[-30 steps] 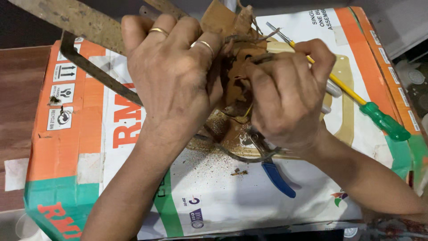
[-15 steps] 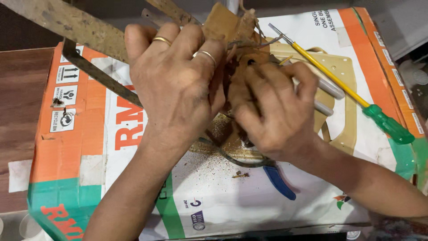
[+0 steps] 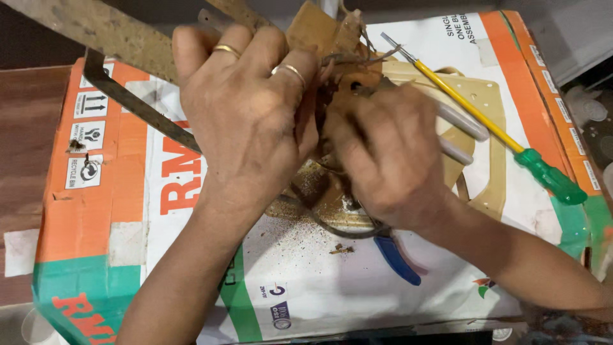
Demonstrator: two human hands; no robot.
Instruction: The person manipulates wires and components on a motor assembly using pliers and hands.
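Your left hand (image 3: 246,121) and right hand (image 3: 389,160) are both pressing on the rusty brown part (image 3: 332,83) between them, fingers clamped on it; the yellow screwdriver (image 3: 472,115) is lying just right of the part.

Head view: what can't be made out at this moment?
- The rusty brown part is mostly covered by the left hand and right hand, so its shape and the grip are unclear.
- The blue-handled pliers have their head under the right wrist.
- The right hand is motion-blurred.
- The rusty metal strip is cut off by the top edge.
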